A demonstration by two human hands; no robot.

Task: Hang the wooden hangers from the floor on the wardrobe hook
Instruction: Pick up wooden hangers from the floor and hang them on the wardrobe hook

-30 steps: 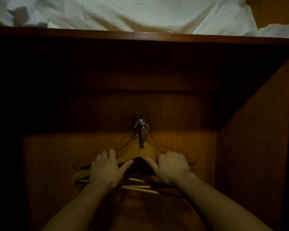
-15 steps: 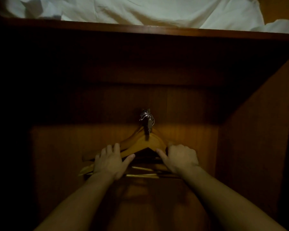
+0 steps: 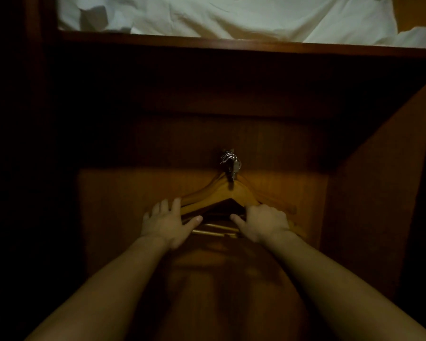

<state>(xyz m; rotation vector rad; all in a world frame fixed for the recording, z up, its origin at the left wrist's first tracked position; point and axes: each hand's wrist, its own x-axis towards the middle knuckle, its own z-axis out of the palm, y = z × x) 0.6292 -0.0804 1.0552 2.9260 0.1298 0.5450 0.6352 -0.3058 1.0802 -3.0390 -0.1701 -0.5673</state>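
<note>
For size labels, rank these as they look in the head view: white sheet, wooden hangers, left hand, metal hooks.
1. white sheet
2. wooden hangers, partly covered
3. left hand, nearer the camera, so this order is unsure
4. metal hooks

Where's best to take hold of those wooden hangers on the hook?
Take the wooden hangers by both sloping shoulders, one grip per side, coming from the front: they spread evenly below the hook, while their wire necks bunch tightly there.
</note>
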